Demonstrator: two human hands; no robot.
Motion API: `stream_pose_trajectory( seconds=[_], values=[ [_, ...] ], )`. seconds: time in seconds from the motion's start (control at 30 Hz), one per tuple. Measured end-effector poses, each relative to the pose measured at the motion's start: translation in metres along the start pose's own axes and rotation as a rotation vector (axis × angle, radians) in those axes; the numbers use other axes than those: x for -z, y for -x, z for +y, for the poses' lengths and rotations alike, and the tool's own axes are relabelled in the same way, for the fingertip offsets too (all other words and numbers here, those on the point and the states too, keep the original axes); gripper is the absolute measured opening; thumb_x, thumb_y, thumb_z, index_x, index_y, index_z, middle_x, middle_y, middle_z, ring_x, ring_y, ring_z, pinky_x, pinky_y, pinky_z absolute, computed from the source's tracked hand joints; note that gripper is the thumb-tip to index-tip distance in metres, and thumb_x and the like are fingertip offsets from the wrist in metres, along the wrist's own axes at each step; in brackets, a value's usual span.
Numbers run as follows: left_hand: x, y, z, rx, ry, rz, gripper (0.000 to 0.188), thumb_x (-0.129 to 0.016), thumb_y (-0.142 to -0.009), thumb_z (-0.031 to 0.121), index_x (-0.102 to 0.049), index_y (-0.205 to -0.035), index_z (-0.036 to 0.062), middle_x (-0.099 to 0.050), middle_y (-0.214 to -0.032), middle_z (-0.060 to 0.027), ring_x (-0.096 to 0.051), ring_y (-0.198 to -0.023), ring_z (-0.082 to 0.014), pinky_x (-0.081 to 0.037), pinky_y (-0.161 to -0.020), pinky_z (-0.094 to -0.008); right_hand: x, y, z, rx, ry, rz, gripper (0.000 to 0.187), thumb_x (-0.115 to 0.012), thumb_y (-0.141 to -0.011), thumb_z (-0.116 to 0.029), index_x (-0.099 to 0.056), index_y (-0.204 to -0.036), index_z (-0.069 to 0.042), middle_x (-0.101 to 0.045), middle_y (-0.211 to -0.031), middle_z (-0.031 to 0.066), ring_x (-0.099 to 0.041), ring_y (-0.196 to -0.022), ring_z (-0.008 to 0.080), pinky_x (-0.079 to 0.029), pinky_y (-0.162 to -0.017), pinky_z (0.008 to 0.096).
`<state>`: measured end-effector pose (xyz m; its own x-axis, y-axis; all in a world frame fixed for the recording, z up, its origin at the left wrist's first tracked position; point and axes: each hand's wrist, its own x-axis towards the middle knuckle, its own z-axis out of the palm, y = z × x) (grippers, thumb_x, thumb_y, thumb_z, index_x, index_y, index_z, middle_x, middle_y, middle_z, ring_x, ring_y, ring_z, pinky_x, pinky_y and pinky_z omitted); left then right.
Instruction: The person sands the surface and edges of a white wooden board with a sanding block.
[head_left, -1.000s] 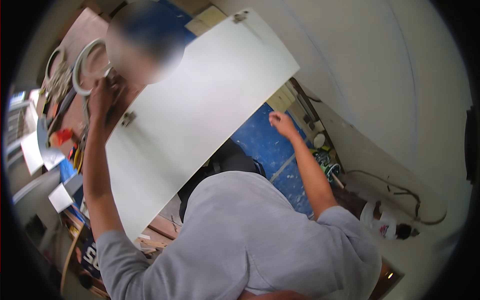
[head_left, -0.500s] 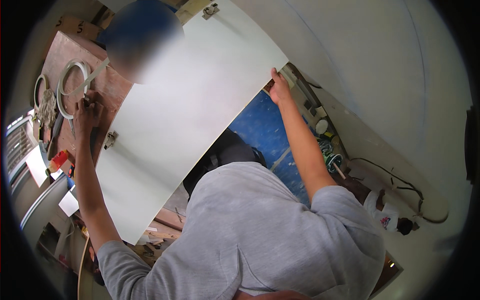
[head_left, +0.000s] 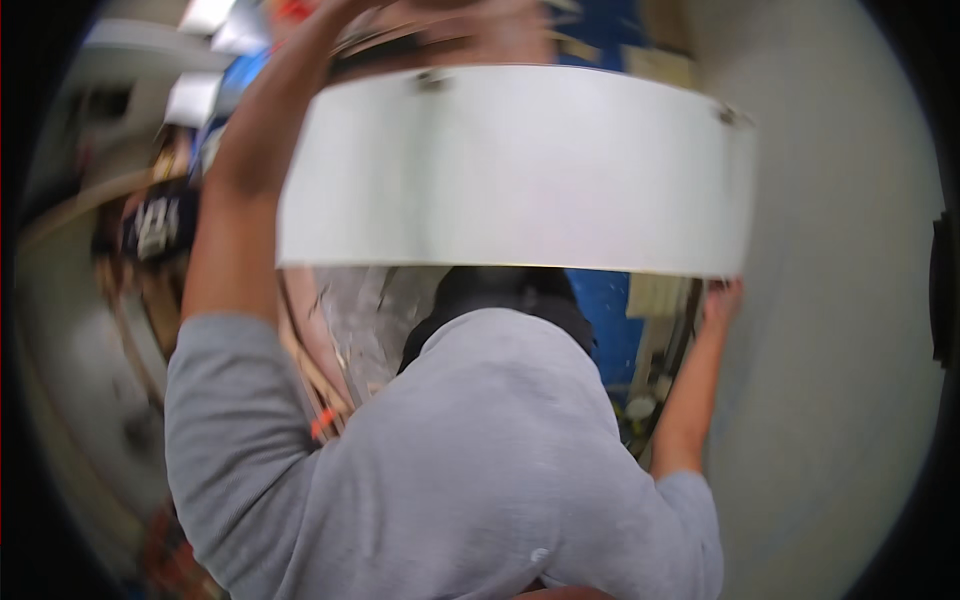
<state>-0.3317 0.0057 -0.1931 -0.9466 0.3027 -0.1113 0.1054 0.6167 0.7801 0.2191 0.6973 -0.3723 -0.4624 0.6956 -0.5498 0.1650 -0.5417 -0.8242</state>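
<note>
A white cabinet door (head_left: pixel 530 170) with two metal hinges lies across the view in front of me. One hinge (head_left: pixel 431 82) sits near its far edge left of middle, the other hinge (head_left: pixel 730 116) near the far right corner. At the near right corner my right hand (head_left: pixel 722 298) grips the door, its fingers blurred. My left forearm (head_left: pixel 262 140) reaches up past the door's left end. The left hand is at the top rim, cut off and smeared, so its fingers and anything in them cannot be made out.
Beyond the door is a reddish-brown work surface (head_left: pixel 500 35), blurred. Blue sheeting (head_left: pixel 605 345) covers floor to the right of my legs. A pale wall (head_left: pixel 830 300) rises close on the right. At the left, a person in a dark printed shirt (head_left: pixel 160 225) is nearby.
My view has swung, and the door now lies level across it. The left hand has gone to the top rim; the coiled white strip beside it has left view. The right hand still holds the door.
</note>
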Motion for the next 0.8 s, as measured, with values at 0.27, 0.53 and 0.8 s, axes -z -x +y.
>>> stream_pose_trajectory(
  seconds=[0.27, 0.53, 0.8],
  values=[
    [0.129, 0.325, -0.003, 0.033, 0.852, 0.229, 0.052, -0.061, -0.101, 0.037, -0.052, -0.142, 0.0059, -0.069, -0.112, -0.0122, -0.068, -0.099, -0.0198, -0.056, -0.076, -0.0343, -0.017, 0.021, -0.031, 0.527, 1.207, 0.466, 0.042, -0.060, -0.102, -0.022, -0.056, -0.137, 0.002, -0.063, -0.133, 0.0202, -0.062, -0.119, 0.0357, -0.048, -0.103, 0.0479],
    [-0.059, 0.762, -0.135, 0.395, 1.621, 0.657, 0.047, -0.068, -0.091, 0.034, -0.059, -0.127, 0.0059, -0.064, -0.104, -0.0128, -0.063, -0.082, -0.0273, -0.055, -0.063, -0.0403, -0.191, 0.214, 0.065, 1.064, 1.368, -1.083, 0.047, -0.058, -0.103, -0.023, -0.055, -0.144, 0.000, -0.044, -0.158, 0.0218, -0.039, -0.148, 0.0372, -0.027, -0.124, 0.0473],
    [-0.143, 0.750, 0.001, -0.354, 2.095, 0.772, 0.060, -0.057, -0.098, 0.039, -0.041, -0.134, -0.0069, -0.052, -0.102, -0.0186, -0.057, -0.074, -0.0226, -0.051, -0.054, -0.0302, -0.282, 0.364, 0.163, 1.448, 1.736, -1.625, 0.080, -0.064, -0.098, -0.033, -0.025, -0.163, -0.010, -0.013, -0.173, 0.0123, -0.009, -0.159, 0.0358, -0.008, -0.126, 0.0565]
  ],
)
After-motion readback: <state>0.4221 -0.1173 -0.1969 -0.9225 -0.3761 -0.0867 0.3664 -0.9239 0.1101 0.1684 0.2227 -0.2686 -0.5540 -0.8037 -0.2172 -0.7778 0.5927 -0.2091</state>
